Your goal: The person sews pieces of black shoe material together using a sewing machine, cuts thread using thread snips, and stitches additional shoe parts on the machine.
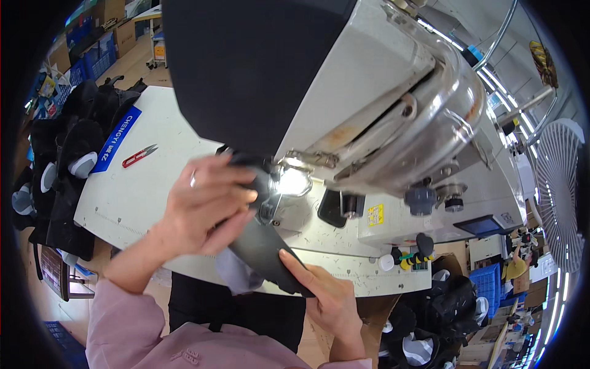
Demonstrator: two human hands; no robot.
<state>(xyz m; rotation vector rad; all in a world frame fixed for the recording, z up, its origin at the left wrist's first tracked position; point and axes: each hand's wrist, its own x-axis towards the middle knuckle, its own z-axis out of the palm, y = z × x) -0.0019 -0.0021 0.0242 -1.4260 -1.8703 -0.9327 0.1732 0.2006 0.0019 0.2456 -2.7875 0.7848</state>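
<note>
Left of the sewing machine light (295,181), the dark strip (264,249) has its upper end under the left hand (212,200), fingers half-curled, grip unclear from blur, and its lower end, below the light, gripped by the right hand (329,296).

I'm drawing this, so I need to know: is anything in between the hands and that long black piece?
Nothing that I can see. The right hand is right on the black piece. The left hand is blurred over its upper part, with nothing visible between.
</note>
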